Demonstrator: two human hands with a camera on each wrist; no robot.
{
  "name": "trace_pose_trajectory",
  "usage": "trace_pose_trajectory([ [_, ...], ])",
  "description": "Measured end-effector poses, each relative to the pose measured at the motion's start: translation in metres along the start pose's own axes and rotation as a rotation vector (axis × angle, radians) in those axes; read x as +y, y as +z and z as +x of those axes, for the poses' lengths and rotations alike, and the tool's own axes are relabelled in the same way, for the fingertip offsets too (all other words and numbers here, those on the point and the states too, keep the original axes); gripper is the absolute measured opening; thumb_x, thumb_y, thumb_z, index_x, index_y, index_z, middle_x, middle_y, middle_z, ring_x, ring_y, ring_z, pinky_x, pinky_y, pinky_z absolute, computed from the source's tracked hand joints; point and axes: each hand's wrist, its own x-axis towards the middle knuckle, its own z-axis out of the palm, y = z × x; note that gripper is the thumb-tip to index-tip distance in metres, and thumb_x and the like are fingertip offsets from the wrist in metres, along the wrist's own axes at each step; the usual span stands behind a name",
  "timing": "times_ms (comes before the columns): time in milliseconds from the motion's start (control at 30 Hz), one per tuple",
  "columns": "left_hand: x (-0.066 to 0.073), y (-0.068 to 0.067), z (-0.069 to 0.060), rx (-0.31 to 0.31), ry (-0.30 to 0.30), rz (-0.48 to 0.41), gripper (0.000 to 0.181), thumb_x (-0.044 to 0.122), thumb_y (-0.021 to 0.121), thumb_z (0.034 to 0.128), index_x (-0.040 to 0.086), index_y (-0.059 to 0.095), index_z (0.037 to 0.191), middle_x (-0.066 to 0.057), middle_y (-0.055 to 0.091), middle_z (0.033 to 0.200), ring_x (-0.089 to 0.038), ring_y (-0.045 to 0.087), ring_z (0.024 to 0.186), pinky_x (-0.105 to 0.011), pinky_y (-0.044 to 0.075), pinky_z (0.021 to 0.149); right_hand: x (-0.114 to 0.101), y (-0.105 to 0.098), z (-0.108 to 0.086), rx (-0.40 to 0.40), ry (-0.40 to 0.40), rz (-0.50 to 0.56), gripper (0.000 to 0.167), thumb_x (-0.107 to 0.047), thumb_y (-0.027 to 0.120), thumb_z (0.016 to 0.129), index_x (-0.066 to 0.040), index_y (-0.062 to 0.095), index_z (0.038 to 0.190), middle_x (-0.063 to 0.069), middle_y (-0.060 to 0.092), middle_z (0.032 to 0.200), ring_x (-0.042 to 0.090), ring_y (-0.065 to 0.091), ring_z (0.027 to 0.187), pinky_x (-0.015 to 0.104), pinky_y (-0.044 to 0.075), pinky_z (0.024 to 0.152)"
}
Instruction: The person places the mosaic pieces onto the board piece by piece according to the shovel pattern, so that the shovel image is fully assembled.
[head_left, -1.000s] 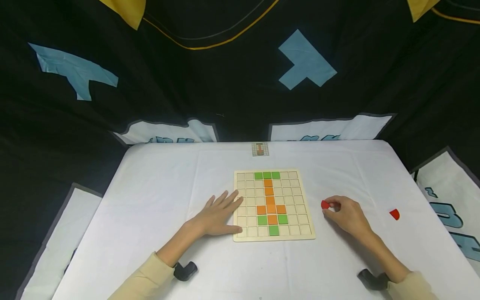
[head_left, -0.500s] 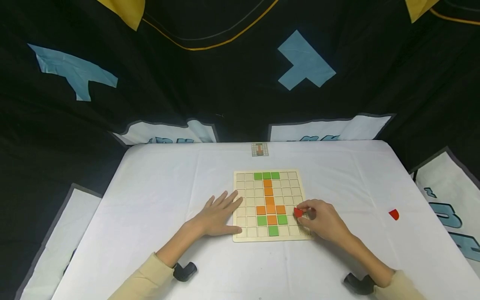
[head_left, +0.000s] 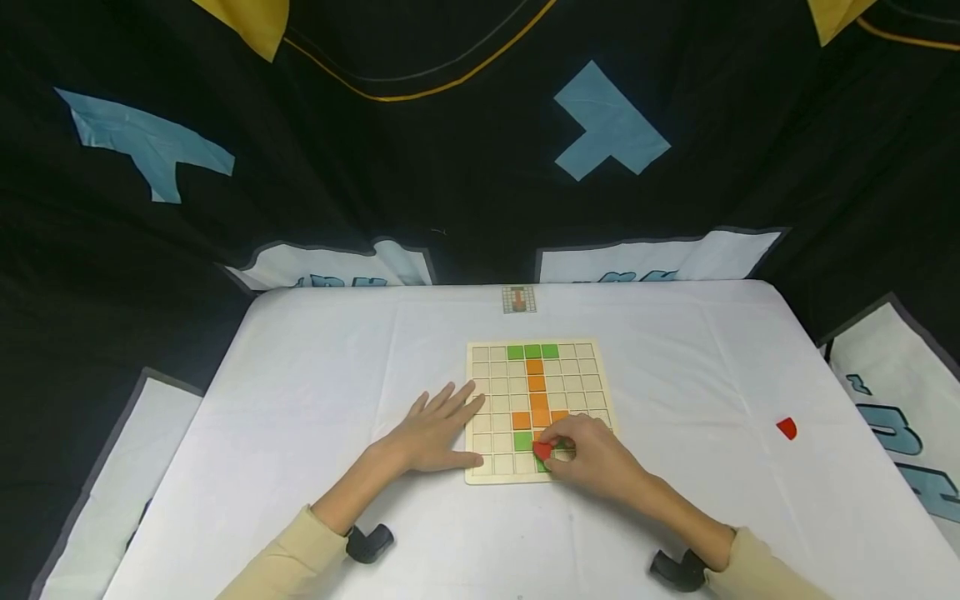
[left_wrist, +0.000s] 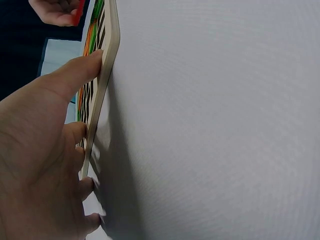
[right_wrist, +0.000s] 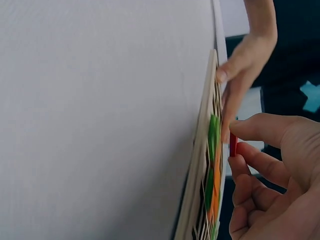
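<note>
A square wooden grid board [head_left: 495, 477] lies on the white table, with green and orange square tiles set in some of its cells. My left hand [head_left: 431, 433] is spread flat, its fingertips and thumb resting on the board's left edge. Between thumb and fingers, my right hand [head_left: 596, 454] pinches a small red tile [head_left: 542, 451] with a rounded side. In the right wrist view the red tile [right_wrist: 233, 144] is held just above the board, apart from it. The right hand hides some tiles in the lower middle of the grid.
Another red tile [head_left: 787, 428], with one curved side, lies alone at the table's right. A small pattern card [head_left: 519, 300] showing a similar grid sits near the far edge. Black cloth [head_left: 480, 167] hangs behind the table.
My right hand has carried the red tile leftward, from the table right of the board to above its lower middle. The left hand stays in place.
</note>
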Motion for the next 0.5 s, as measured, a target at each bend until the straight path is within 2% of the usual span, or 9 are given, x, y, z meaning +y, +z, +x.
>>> trace_pose_trajectory([
  [200,0.0,0.0,0.0,0.004,-0.002,-0.001,0.091,0.063,0.06,0.0901,0.017,0.025,0.16,-0.006,0.011,0.167,-0.033,0.008,0.151,-0.062,0.009,0.116,-0.004,0.012,0.003,-0.022,-0.047,0.031,0.013,-0.007,0.079,0.079,-0.014,0.078,0.09,-0.013,0.071,0.087,0.011,0.062,0.081,0.03,0.049,0.076],
  [500,0.0,0.001,0.0,0.001,-0.005,0.005,0.091,0.064,0.06,0.0902,0.018,0.024,0.16,-0.005,0.01,0.167,-0.032,0.007,0.151,-0.06,0.008,0.116,-0.005,0.018,0.006,-0.029,-0.076,-0.028,0.018,-0.004,0.08,0.074,-0.016,0.078,0.088,-0.013,0.07,0.085,0.009,0.059,0.077,0.029,0.044,0.07],
])
